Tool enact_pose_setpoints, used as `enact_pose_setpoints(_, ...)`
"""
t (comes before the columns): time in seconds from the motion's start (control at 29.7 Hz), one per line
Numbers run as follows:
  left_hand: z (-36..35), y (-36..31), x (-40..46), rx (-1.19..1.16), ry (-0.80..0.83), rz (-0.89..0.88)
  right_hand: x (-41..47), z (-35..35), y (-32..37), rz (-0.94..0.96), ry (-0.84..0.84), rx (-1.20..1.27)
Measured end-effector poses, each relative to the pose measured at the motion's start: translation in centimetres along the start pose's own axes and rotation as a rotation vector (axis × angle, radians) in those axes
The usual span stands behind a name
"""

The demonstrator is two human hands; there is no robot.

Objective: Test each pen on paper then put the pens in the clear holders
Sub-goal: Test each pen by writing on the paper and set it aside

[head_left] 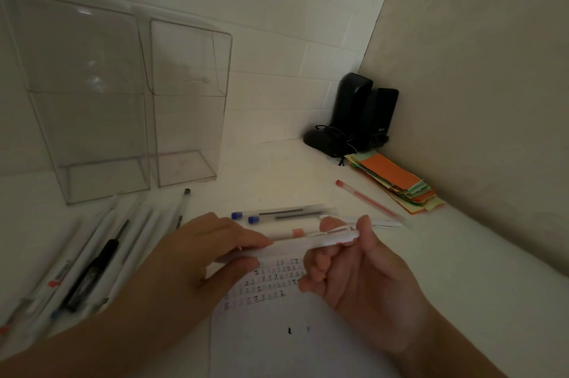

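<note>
Pens are the concern, and one white pen (311, 242) is held level just above the test paper (277, 331), the left hand (197, 257) pinching its left part between thumb and fingertips and the right hand (354, 266) curled around its right end. If the two hands are pulling a cap off, a sudden release could jerk the tip across the paper's rows of scribbles or flick the cap onto the desk (462, 270). A loose grip could also drop it among the two blue-capped pens (277, 214) and the orange-banded pen (295, 233) lying just behind, mixing tested with untested. Both clear holders (129, 100) stand empty at the back left, near a row of more pens (92, 254). Dim light and motion blur hide whether the held pen has a cap or a click button, and the fingers cover its tip. The left-hand pens run off the frame edge, so their number is uncertain.
</note>
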State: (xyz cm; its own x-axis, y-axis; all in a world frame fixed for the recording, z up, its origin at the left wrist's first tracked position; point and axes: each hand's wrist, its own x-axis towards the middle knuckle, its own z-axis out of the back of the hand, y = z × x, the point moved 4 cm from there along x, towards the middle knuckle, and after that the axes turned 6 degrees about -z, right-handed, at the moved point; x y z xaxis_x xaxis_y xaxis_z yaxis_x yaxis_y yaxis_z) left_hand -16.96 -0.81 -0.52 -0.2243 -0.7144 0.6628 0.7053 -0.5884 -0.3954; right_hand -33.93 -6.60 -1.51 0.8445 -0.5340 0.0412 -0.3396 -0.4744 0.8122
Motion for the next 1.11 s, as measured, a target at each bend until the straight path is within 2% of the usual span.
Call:
enact_pose_setpoints(0.07,0.0,-0.4,-0.1,0.026,0.017,-0.04,-0.1,0.1,-0.1,-0.003,-0.015,0.007)
enact_pose_setpoints(0.2,-0.1,-0.3,-0.2,-0.008,0.021,-0.014,0.2,0.2,-0.4,0.046,-0.072,-0.062)
enact_pose_setpoints(0.34,-0.4,-1.0,-0.1,-0.019,0.05,-0.059,0.5,-0.3,-1.3,0.07,-0.048,-0.307)
enact_pose_setpoints(0.47,-0.3,-1.1,0.0,-0.052,0.053,-0.054,0.7,-1.1,-1.0,0.063,0.01,-0.436)
enact_pose_setpoints(0.54,-0.5,-1.3,0.1,-0.078,0.064,-0.071,0.4,-1.4,-0.7,0.078,-0.072,-0.577)
enact_pose_setpoints(0.64,-1.0,-1.1,-0.2,-0.1,0.144,-0.042,0.0,-1.2,0.0,0.093,-0.248,-0.611)
enact_pose_setpoints(0.71,-1.5,-0.2,-0.4,-0.122,0.235,0.099,-0.3,0.0,0.9,0.137,-0.402,-0.561)
enact_pose_setpoints(0.78,-2.1,0.7,-0.8,-0.079,0.325,0.167,-0.6,1.5,2.0,0.155,-0.53,-0.465)
enact_pose_setpoints(0.88,-2.7,1.1,-0.9,-0.019,0.407,0.197,-0.9,2.3,2.5,0.071,-0.579,-0.352)
enact_pose_setpoints(0.94,-2.6,1.3,-1.0,0.01,0.449,0.212,-0.8,1.8,1.9,0.002,-0.579,-0.474)
enact_pose_setpoints(1.01,-2.4,1.5,-0.9,0.009,0.477,0.216,-0.7,1.2,1.2,-0.031,-0.609,-0.72)
enact_pose_setpoints(1.11,-2.3,1.3,-0.9,0.015,0.526,0.213,-0.4,0.6,0.5,-0.019,-0.642,-0.944)
